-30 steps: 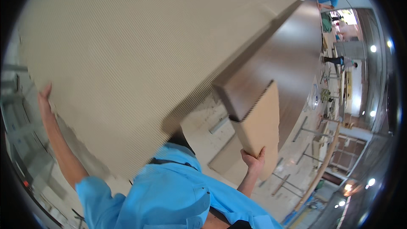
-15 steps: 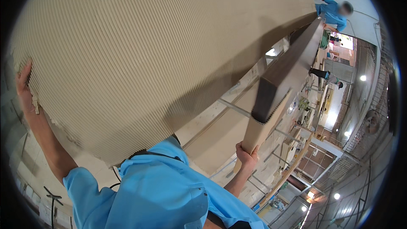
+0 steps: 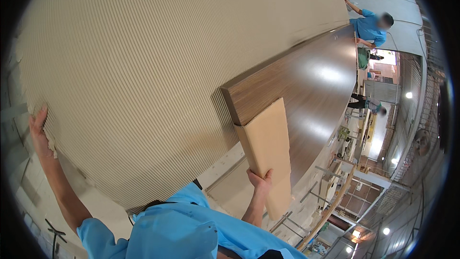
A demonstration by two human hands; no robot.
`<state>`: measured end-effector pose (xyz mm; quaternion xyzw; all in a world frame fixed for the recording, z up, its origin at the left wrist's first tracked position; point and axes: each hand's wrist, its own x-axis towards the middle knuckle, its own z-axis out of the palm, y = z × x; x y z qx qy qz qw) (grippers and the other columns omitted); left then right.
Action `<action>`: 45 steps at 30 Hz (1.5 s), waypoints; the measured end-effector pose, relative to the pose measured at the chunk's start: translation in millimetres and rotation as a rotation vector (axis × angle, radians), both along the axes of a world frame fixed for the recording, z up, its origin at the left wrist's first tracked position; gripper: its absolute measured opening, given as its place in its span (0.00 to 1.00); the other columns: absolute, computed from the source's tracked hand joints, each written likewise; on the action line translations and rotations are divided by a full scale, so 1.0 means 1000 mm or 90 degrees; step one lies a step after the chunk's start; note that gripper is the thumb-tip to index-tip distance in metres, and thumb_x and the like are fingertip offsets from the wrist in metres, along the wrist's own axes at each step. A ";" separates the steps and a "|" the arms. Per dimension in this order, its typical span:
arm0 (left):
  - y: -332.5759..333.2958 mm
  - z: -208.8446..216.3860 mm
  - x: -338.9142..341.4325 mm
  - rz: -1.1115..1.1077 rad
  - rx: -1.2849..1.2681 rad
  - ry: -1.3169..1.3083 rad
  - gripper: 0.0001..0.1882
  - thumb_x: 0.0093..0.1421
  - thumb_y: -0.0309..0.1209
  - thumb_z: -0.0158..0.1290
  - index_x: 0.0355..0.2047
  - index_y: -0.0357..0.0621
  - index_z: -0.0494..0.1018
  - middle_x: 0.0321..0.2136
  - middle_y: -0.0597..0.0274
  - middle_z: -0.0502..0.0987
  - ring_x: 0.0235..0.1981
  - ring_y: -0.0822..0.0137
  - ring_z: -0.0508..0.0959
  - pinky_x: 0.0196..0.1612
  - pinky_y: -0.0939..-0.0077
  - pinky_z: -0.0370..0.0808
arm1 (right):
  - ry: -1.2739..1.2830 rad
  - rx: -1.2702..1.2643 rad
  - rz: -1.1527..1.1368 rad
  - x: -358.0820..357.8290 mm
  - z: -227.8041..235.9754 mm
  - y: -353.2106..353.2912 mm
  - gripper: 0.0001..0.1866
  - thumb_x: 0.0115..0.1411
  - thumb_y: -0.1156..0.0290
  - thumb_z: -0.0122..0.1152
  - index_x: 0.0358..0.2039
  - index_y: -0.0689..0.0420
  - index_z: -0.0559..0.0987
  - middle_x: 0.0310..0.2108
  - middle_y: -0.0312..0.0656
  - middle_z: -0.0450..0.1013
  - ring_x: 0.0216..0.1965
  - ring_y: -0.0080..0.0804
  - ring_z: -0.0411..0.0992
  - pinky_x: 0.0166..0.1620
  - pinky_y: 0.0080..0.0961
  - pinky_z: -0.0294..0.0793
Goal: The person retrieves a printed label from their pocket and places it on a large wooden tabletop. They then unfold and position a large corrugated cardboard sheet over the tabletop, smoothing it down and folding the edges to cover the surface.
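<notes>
A large beige sheet [image 3: 143, 67], covered in fine parallel ridges, fills the upper left. At its left edge my left hand [image 3: 40, 129] is closed round the rim, part of the fingers out of sight. A long dark wood-grain panel [image 3: 292, 96] lies tilted against the sheet's right side, its near corner over the ridges. Folded round that panel's near end is a smooth tan sheet of material [image 3: 263, 129] with a zigzag-cut edge. My right hand [image 3: 261, 180] grips this tan piece, thumb on top; whether it also bears the panel's weight I cannot tell.
A co-worker [image 3: 371, 26] in blue holds the panel's far end. Another person [image 3: 368, 103] stands further back. Metal frames [image 3: 292, 225] and stacked boards [image 3: 330, 177] are to the lower right. A long wooden rail [image 3: 330, 201] runs beside them.
The dark panel has swung left and turned its broad face up, its near end now over the ridged sheet. My right hand has moved left with the tan piece. The left hand has shifted slightly.
</notes>
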<state>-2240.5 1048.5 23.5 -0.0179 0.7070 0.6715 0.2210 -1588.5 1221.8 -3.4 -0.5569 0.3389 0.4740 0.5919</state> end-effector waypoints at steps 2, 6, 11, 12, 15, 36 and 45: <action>-0.007 0.005 0.003 -0.002 -0.015 0.006 0.33 0.54 0.35 0.61 0.55 0.28 0.63 0.49 0.45 0.72 0.49 0.58 0.74 0.51 0.69 0.70 | -0.042 -0.014 0.019 0.001 -0.005 0.002 0.21 0.57 0.47 0.61 0.47 0.44 0.76 0.51 0.33 0.72 0.54 0.37 0.64 0.53 0.44 0.62; -0.020 0.012 0.004 0.035 -0.042 0.029 0.33 0.54 0.36 0.61 0.54 0.27 0.64 0.47 0.46 0.73 0.47 0.58 0.75 0.52 0.68 0.69 | -0.035 -0.036 0.021 0.006 -0.015 0.009 0.21 0.58 0.46 0.60 0.47 0.43 0.76 0.51 0.33 0.72 0.54 0.37 0.64 0.54 0.44 0.62; -0.024 0.010 0.005 -0.019 -0.124 0.097 0.30 0.54 0.36 0.61 0.52 0.30 0.67 0.44 0.48 0.75 0.45 0.59 0.76 0.52 0.67 0.69 | -0.013 0.002 0.030 0.010 -0.024 0.009 0.22 0.56 0.47 0.62 0.47 0.44 0.76 0.50 0.33 0.72 0.53 0.37 0.65 0.54 0.43 0.63; -0.024 0.009 0.005 -0.032 -0.126 0.105 0.29 0.55 0.36 0.61 0.52 0.30 0.68 0.44 0.49 0.76 0.45 0.59 0.76 0.52 0.67 0.70 | -0.012 0.020 0.031 0.011 -0.024 0.008 0.22 0.56 0.47 0.63 0.46 0.44 0.76 0.50 0.34 0.72 0.53 0.37 0.65 0.54 0.43 0.63; -0.024 0.007 0.008 -0.025 -0.053 0.105 0.26 0.56 0.35 0.60 0.50 0.31 0.69 0.44 0.51 0.76 0.46 0.61 0.76 0.52 0.68 0.70 | -0.042 0.019 0.034 0.012 -0.021 0.006 0.22 0.55 0.47 0.64 0.46 0.44 0.76 0.49 0.34 0.72 0.52 0.37 0.65 0.53 0.43 0.64; 0.031 0.036 0.026 0.059 -0.321 0.101 0.32 0.57 0.37 0.60 0.57 0.31 0.64 0.54 0.46 0.70 0.53 0.56 0.73 0.56 0.64 0.69 | 0.008 0.012 0.020 0.010 -0.010 0.004 0.21 0.55 0.46 0.64 0.45 0.42 0.77 0.45 0.32 0.75 0.47 0.36 0.70 0.46 0.42 0.68; 0.057 0.029 0.023 0.016 -0.157 0.030 0.34 0.56 0.37 0.60 0.57 0.28 0.63 0.53 0.43 0.71 0.54 0.51 0.72 0.58 0.61 0.66 | 0.004 0.061 0.015 0.016 -0.022 -0.005 0.19 0.56 0.46 0.62 0.42 0.43 0.77 0.44 0.32 0.76 0.46 0.37 0.72 0.45 0.43 0.71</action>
